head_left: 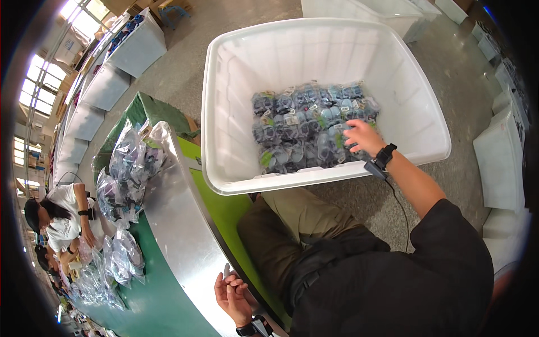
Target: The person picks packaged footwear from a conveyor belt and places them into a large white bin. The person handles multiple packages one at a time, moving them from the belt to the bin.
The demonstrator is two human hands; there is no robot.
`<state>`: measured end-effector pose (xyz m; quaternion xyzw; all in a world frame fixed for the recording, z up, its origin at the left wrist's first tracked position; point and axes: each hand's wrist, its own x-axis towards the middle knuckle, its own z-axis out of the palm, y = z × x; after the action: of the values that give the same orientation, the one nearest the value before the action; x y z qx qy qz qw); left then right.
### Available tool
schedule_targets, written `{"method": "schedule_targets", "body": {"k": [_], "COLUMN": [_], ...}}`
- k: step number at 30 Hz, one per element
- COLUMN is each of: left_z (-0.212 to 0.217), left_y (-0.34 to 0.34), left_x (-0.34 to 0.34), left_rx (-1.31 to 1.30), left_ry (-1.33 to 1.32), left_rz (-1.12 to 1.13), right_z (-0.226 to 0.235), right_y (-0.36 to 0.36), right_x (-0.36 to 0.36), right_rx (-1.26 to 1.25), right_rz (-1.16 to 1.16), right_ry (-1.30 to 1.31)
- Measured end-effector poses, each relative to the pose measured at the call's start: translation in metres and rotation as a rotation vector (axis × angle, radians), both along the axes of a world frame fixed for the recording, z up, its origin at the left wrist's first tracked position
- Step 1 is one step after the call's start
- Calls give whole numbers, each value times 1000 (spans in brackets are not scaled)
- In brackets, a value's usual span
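Reaching into the white plastic bin [236, 101], the right hand [364, 137] spreads its grip apart over the bagged dark items [306, 121] piled beneath it; the left hand [233, 297] rests loosely curled, empty, on the steel table edge [179, 224].

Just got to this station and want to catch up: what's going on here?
A seated person reaches their right hand into a big white bin, fingers on the layer of small bagged dark items at its bottom. Their left hand rests empty at the metal edge of a green conveyor, where more clear bags lie. Another person works farther along.
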<state>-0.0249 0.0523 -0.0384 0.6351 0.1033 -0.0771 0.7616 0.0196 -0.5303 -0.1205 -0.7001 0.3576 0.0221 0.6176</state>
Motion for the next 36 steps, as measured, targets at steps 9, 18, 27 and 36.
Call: {"method": "schedule_targets", "body": {"k": [9, 18, 27, 36], "left_z": [7, 23, 36, 2], "left_y": [1, 9, 94, 255], "left_x": [5, 16, 86, 227], "left_rx": [9, -36, 297, 885], "left_ry": [73, 211, 32, -133], "left_rz": [-25, -95, -5, 468], "right_z": [19, -5, -13, -18], "right_y": [141, 143, 145, 149], "right_x": [12, 36, 43, 42], "right_rx": [-331, -461, -480, -593], "right_rz": [356, 316, 273, 243], "right_ry": [-447, -374, -396, -448]}}
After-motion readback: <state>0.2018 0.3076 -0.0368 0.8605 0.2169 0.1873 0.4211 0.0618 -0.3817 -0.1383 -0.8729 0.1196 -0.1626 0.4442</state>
